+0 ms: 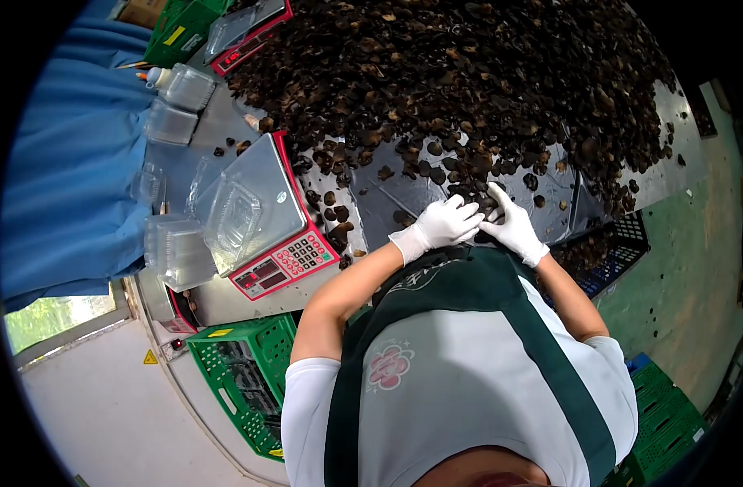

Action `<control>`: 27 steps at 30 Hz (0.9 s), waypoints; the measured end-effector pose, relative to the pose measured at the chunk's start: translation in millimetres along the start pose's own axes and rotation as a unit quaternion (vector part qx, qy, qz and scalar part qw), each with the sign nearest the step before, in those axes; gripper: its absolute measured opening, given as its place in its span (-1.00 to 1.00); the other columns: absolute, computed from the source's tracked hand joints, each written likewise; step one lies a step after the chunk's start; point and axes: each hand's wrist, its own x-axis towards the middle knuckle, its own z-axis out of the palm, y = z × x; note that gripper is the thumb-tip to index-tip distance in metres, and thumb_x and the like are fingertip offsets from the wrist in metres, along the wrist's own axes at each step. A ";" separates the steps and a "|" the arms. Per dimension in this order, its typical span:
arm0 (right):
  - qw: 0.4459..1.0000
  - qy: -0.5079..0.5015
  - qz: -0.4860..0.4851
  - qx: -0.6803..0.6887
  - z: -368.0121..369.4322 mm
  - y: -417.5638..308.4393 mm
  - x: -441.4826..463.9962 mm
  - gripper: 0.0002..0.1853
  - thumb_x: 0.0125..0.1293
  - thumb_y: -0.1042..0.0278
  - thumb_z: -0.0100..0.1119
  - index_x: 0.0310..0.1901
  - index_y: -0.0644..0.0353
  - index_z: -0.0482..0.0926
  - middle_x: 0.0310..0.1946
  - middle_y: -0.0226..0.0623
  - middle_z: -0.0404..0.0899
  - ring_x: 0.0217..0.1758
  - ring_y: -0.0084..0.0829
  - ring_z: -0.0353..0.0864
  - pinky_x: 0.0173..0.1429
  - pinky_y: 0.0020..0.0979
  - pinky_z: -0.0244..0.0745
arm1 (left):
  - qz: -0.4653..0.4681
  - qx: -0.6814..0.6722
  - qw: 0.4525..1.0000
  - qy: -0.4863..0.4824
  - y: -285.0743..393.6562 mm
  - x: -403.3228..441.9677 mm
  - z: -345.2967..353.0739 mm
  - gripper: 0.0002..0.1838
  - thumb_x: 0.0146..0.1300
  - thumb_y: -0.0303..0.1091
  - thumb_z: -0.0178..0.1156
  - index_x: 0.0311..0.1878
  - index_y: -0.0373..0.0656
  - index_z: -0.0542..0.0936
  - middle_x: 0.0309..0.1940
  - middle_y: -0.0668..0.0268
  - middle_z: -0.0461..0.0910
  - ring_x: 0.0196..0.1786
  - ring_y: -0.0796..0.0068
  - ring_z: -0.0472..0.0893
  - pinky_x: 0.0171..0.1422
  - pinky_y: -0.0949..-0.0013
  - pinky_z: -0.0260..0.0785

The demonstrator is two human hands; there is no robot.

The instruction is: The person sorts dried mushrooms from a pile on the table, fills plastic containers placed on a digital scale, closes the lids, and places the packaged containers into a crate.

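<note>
In white gloves, both hands meet at the near edge of a large heap of dark dried mushrooms (461,65). My left hand (449,223) comes in from the left, its fingers bent and close together over dark mushroom pieces. Facing it, my right hand (514,227) curves its forefinger and thumb around a small cluster of dark mushrooms (488,209) between the two hands. The left fingertips partly hide those pieces. Loose mushrooms lie scattered on the grey sheet (396,191) just beyond my hands.
A red scale (286,264) bearing a clear plastic box (235,213) stands to the left. Stacked clear boxes (177,247) sit beside it. Another scale (246,45) is farther back. Green crates (241,381) stand below left. A dark crate (623,252) with mushrooms is at the right.
</note>
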 end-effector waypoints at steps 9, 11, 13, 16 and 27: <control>0.971 0.061 -0.110 -0.203 -1.2 0.6 -16.7 -0.02 -0.09 0.19 0.52 0.40 0.08 0.19 0.30 -0.09 0.35 0.23 -0.19 0.49 0.25 -0.33 0.44 | -0.292 -0.235 0.891 0.255 -14.1 -17.3 -30.6 -0.89 0.00 -0.51 0.34 -0.35 -0.14 0.70 -0.28 0.33 0.68 -0.20 0.41 0.64 -0.09 0.43 0.50; 0.980 0.012 -0.058 -0.190 -0.3 -2.3 -14.9 0.04 -0.13 0.15 0.54 0.41 0.07 0.15 0.41 -0.08 0.19 0.42 -0.17 0.27 0.35 -0.32 0.36 | -0.358 -0.252 0.850 0.293 -24.1 -25.5 -47.3 -0.91 0.05 -0.52 0.33 -0.32 -0.20 0.69 -0.26 0.27 0.68 -0.16 0.42 0.64 -0.03 0.41 0.48; 0.973 0.032 -0.067 -0.218 3.6 -1.7 -11.4 0.08 -0.14 0.13 0.54 0.43 0.10 0.10 0.40 -0.07 0.20 0.35 -0.16 0.36 0.29 -0.34 0.41 | -0.405 -0.234 0.830 0.304 -35.8 -35.5 -73.9 -0.92 0.10 -0.55 0.31 -0.30 -0.22 0.69 -0.25 0.25 0.68 -0.15 0.45 0.63 0.02 0.41 0.46; 0.971 0.036 -0.051 -0.230 7.0 -4.4 -5.9 0.11 -0.15 0.11 0.54 0.44 0.11 0.07 0.40 -0.06 0.19 0.30 -0.15 0.42 0.24 -0.34 0.45 | -0.462 -0.169 0.789 0.368 -56.4 -55.6 -117.0 -0.89 0.14 -0.56 0.29 -0.25 -0.21 0.70 -0.24 0.30 0.68 -0.15 0.50 0.62 0.02 0.43 0.44; 0.955 -0.043 -0.167 -0.241 38.3 -15.4 13.4 -0.16 0.06 0.34 0.35 0.40 0.04 0.16 0.36 -0.08 0.24 0.27 -0.09 0.42 0.16 -0.26 0.51 | -0.501 0.084 0.711 0.486 -124.0 -195.7 -239.0 -0.85 0.15 -0.52 0.33 -0.18 -0.24 0.67 -0.14 0.29 0.62 -0.15 0.48 0.60 0.00 0.40 0.49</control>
